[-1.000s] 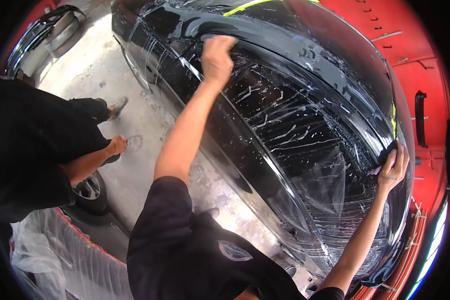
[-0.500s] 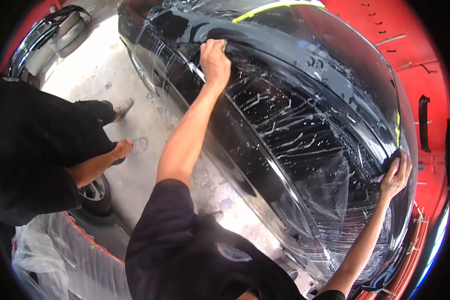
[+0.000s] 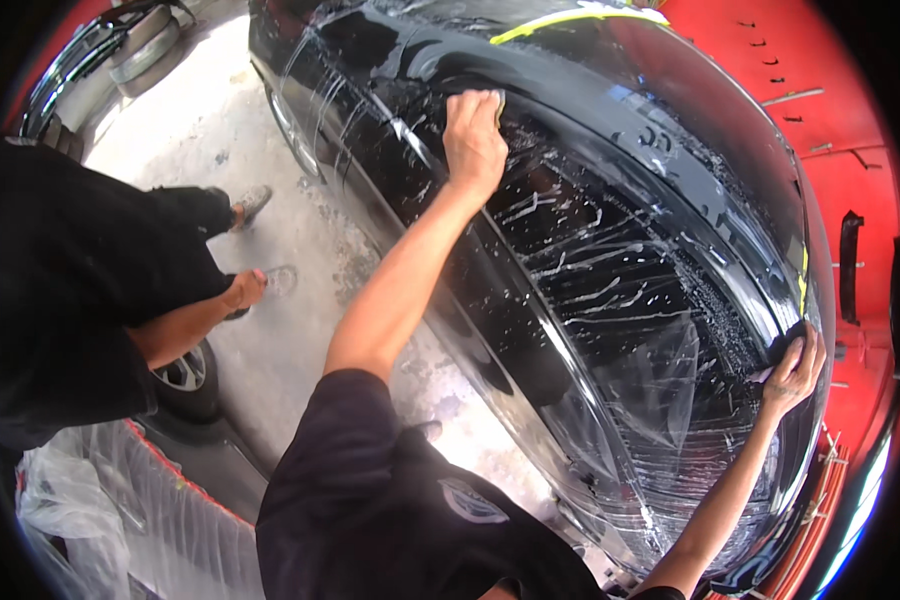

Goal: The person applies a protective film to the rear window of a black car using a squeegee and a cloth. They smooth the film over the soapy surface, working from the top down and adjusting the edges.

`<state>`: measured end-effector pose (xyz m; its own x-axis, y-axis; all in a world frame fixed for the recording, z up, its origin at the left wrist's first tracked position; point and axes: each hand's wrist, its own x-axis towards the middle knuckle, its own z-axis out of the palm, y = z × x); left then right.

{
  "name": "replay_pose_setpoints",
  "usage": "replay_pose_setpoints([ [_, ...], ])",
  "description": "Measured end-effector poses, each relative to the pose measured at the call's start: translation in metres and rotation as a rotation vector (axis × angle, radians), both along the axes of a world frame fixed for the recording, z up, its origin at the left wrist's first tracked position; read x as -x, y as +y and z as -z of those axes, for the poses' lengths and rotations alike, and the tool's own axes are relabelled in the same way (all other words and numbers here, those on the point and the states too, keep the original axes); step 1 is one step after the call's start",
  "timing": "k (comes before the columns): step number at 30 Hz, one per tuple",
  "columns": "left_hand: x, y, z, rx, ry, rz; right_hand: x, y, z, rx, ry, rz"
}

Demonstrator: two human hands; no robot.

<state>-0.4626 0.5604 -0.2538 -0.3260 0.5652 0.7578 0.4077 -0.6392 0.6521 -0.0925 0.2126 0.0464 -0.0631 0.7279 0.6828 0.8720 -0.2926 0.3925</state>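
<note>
A black car [image 3: 440, 310], its surface wet and streaked with whitish liquid, fills the middle and right. My left hand [image 3: 473, 150] is closed on a thin pad [image 3: 500, 104] with a yellowish edge, against the car's upper side; the fingers hide most of it. Farther right, my right hand [image 3: 796, 372] rests on the car's edge, fingers bent over something dark with a pale purple rim, too hidden to name. Between the hands lies the dark side glass [image 3: 610, 270], covered in white drips. Clear plastic film [image 3: 660, 390] clings near its lower end.
At left stands another person in black clothes [image 3: 80, 290], one hand [image 3: 250, 288] lowered. Yellow tape [image 3: 570, 20] runs along the car's far top. Plastic sheeting [image 3: 160, 520] drapes a dark car body at lower left. Tyres [image 3: 148, 50] stand at upper left, by a red wall.
My left hand has slid a little to the right and toward me along the car, pad still in it. My right hand has barely shifted. The whole view has turned slightly.
</note>
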Motion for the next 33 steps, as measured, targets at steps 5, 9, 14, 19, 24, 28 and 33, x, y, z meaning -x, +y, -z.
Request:
replay_pose_setpoints([
  [5, 0.043, 0.049, 0.016, 0.052, 0.049, -0.068, -0.003, -0.003, 0.002, -0.005, 0.013, -0.016],
  [9, 0.008, 0.006, -0.007, 0.043, 0.034, -0.051, -0.002, 0.004, 0.002, -0.005, -0.004, -0.049],
  [14, -0.028, -0.027, -0.031, -0.249, 0.119, 0.120, -0.003, -0.008, 0.003, 0.004, 0.008, -0.009],
  [19, 0.018, 0.021, 0.012, 0.033, 0.108, -0.075, 0.004, 0.004, 0.002, -0.035, 0.006, -0.029],
  [24, -0.062, -0.075, -0.041, -0.095, 0.079, 0.158, 0.005, 0.004, 0.005, -0.037, 0.017, -0.007],
  [28, -0.028, -0.042, -0.023, -0.213, 0.242, 0.165, -0.001, -0.005, 0.002, -0.034, 0.004, 0.004],
  [33, -0.029, -0.047, -0.026, 0.056, 0.149, 0.040, 0.005, 0.004, 0.002, -0.039, 0.014, -0.020],
])
